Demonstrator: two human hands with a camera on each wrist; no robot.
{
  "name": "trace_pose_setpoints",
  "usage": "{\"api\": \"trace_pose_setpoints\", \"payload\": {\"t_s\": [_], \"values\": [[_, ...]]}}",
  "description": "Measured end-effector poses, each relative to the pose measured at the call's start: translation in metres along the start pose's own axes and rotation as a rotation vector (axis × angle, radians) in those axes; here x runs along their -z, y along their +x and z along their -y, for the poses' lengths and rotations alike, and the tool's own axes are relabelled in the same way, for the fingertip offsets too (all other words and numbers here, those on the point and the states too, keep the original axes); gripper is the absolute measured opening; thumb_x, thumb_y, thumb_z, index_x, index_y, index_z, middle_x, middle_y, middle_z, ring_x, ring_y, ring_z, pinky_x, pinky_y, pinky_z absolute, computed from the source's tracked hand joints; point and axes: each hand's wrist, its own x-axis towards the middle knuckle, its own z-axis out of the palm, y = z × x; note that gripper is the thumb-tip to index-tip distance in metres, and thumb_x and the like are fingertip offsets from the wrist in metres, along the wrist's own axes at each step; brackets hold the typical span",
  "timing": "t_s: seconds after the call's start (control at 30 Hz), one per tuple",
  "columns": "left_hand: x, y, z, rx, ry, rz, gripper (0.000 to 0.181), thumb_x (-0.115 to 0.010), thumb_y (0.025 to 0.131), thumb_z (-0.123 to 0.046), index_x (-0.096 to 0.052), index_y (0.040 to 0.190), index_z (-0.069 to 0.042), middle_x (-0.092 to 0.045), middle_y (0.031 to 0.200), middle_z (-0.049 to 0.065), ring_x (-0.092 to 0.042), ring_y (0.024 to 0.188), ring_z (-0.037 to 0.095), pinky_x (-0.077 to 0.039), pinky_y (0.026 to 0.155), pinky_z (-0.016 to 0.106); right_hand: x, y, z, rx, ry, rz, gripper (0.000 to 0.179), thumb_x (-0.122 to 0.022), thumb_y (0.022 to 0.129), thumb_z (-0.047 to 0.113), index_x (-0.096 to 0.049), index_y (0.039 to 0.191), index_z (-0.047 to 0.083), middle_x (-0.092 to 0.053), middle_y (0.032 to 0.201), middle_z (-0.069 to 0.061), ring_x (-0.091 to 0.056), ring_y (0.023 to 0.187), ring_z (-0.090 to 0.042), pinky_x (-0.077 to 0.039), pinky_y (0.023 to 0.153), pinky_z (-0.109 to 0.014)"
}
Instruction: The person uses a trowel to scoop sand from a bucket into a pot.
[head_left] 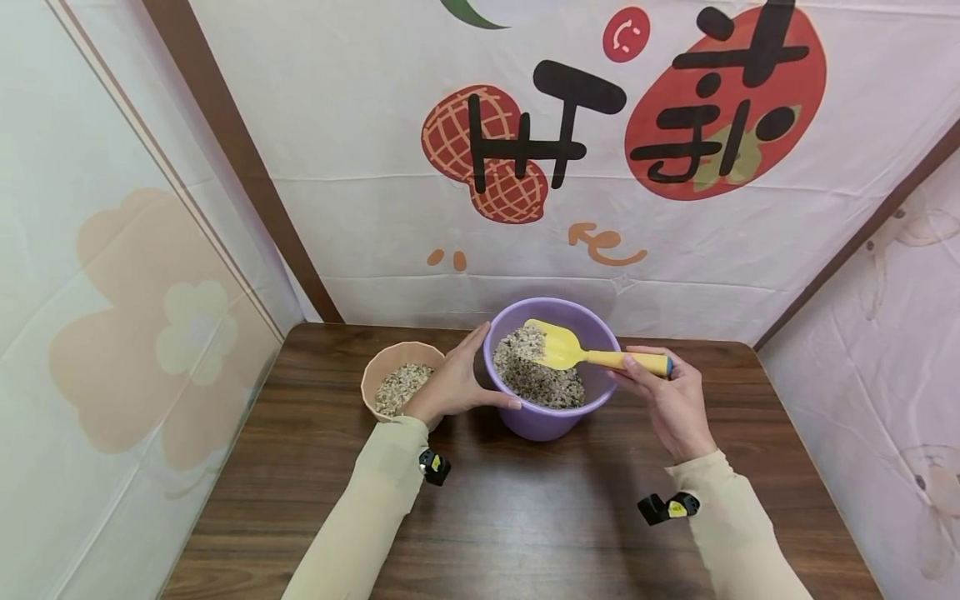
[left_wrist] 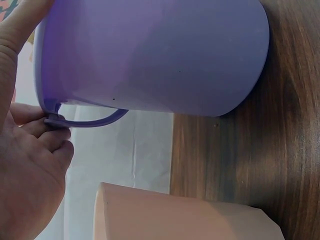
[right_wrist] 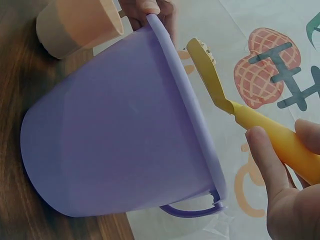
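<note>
A purple bucket (head_left: 536,421), partly filled with greyish, gravel-like grains (head_left: 543,379), stands upright on the table. My left hand (head_left: 467,379) holds its rim from the left, thumb on the near side and fingers farther back. Beside the fingers in the left wrist view, the bucket's handle (left_wrist: 92,122) hangs down. A yellow shovel (head_left: 561,346) is in my right hand (head_left: 675,400), which grips the handle on the right of the bucket. The shovel's blade is above the bucket's opening with grains on it, as the right wrist view also shows.
Left of the bucket, a peach-coloured bowl (head_left: 373,371) holds similar grains and is partly hidden by my left wrist. The wooden table (head_left: 525,517) backs onto a white printed cloth wall (head_left: 375,225), with more cloth at both sides.
</note>
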Motion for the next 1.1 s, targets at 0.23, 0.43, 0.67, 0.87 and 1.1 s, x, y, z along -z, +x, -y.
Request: {"api": "trace_pose_setpoints", "payload": {"t_s": [0.23, 0.43, 0.67, 0.87, 1.1], "values": [[0.001, 0.001, 0.000, -0.009, 0.018, 0.001, 0.142, -0.098, 0.054, -0.056, -0.016, 0.165, -0.022, -0.019, 0.168, 0.004, -0.022, 0.151, 0.020, -0.026, 0.119, 0.047, 0.005, -0.006, 0.007, 0.005, 0.012, -0.011, 0.019, -0.070, 0.092, -0.007, -0.067, 0.110, -0.011, -0.064, 0.109, -0.020, -0.072, 0.100, -0.029, -0.055, 0.090, -0.046], [0.001, 0.001, 0.000, -0.018, 0.028, 0.001, 0.142, -0.098, 0.054, -0.056, -0.015, 0.165, -0.021, -0.019, 0.168, 0.005, -0.022, 0.151, 0.021, -0.026, 0.119, 0.047, 0.010, -0.012, 0.012, 0.000, 0.001, -0.035, 0.024, -0.070, 0.093, -0.004, -0.064, 0.114, -0.013, -0.064, 0.109, -0.019, -0.072, 0.100, -0.029, -0.055, 0.091, -0.045], [0.000, 0.000, 0.001, -0.023, 0.033, -0.009, 0.142, -0.097, 0.054, -0.057, -0.017, 0.164, -0.020, -0.020, 0.168, 0.006, -0.023, 0.151, 0.022, -0.026, 0.119, 0.048, 0.012, -0.017, 0.015, -0.003, -0.015, -0.056, 0.038, -0.070, 0.093, -0.002, -0.054, 0.122, -0.021, -0.064, 0.110, -0.018, -0.072, 0.100, -0.028, -0.055, 0.090, -0.044], [0.001, 0.001, 0.003, -0.056, 0.069, -0.016, 0.141, -0.097, 0.055, -0.058, -0.017, 0.164, -0.018, -0.020, 0.168, 0.006, -0.022, 0.151, 0.022, -0.026, 0.120, 0.046, 0.013, -0.018, 0.015, -0.011, -0.019, -0.058, 0.041, -0.070, 0.093, -0.002, -0.051, 0.124, -0.022, -0.065, 0.110, -0.018, -0.073, 0.099, -0.028, -0.055, 0.090, -0.044], [0.001, -0.006, 0.000, -0.055, 0.093, -0.039, 0.144, -0.095, 0.055, -0.061, -0.012, 0.165, -0.017, -0.014, 0.169, 0.006, -0.017, 0.153, 0.022, -0.024, 0.120, 0.047, 0.013, -0.018, 0.015, -0.012, -0.015, -0.055, 0.042, -0.071, 0.093, -0.001, -0.051, 0.124, -0.022, -0.067, 0.109, -0.017, -0.073, 0.098, -0.028, -0.054, 0.091, -0.044]]}}
